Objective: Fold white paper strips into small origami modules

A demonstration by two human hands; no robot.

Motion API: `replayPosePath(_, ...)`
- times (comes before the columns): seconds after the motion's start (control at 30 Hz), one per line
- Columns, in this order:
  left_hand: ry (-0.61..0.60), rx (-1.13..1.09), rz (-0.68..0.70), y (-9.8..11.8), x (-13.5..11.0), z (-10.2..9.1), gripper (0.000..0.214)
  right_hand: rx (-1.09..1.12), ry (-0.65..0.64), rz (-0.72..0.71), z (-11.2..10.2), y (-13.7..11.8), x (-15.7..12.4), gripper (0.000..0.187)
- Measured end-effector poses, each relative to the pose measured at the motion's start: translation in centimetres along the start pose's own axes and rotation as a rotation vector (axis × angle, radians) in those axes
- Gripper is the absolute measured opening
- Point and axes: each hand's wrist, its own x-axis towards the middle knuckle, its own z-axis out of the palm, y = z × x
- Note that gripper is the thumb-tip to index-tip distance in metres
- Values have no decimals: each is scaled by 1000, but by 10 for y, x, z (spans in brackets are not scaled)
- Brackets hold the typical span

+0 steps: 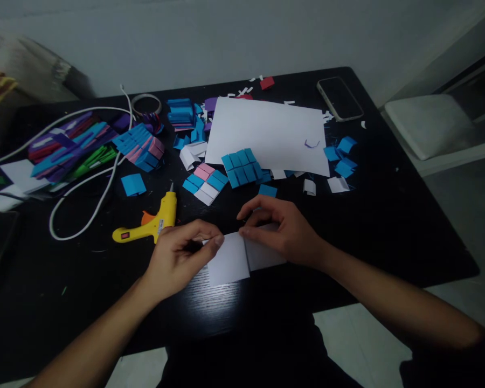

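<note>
Low on the black table lie two flat white paper pieces side by side, a left piece (230,264) and a right piece (262,256); whether they are joined cannot be made out. My left hand (178,258) is closed, thumb and forefinger pinching the left piece near its upper left corner. Over the right piece arches my right hand (285,229), its thumb and bent fingers closed at the upper edge where the pieces meet. A yellow glue gun (165,215) rests just beyond my left hand. One blue paper piece (268,191) lies beyond my right fingers.
A large white sheet (267,129) lies at the back, a blue folded-paper block (242,168) at its front edge. Nearby are a pink, blue and white block (205,184), a phone (339,98), a white cable (101,207) and stacked coloured paper strips (73,143).
</note>
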Motion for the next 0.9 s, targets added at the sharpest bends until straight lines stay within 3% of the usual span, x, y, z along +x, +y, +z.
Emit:
replayPosePath(0.13, 79, -31, -43, 0, 1, 2, 7, 90, 66, 55, -2, 1, 3, 25)
replayPosePath(0.33, 259, -108, -116, 4, 1, 0, 11, 445, 207, 175, -9, 1, 8, 39)
replayPosePath(0.47, 312, -230, -149, 3, 0, -2, 11, 593, 293, 166, -8, 0, 9, 40)
replayPosePath(0.53, 330, -310, -167, 0, 1, -1, 11, 699, 201, 216, -5, -2, 8, 41)
replayPosePath(0.6, 353, -365, -171, -2, 1, 0, 11, 845, 30, 283, 0, -2, 6, 43)
replayPosePath(0.7, 406, -353, -152, -3, 2, 2, 11, 1013, -194, 319, 11, 2, 1, 59)
replayPosePath(0.77, 438, -303, -141, -2, 1, 4, 9, 950, -160, 254, 18, 5, -2, 54)
replayPosePath(0.9, 414, -186, -84, 1, -2, 10, 5, 619, 59, 227, 27, 8, -6, 30)
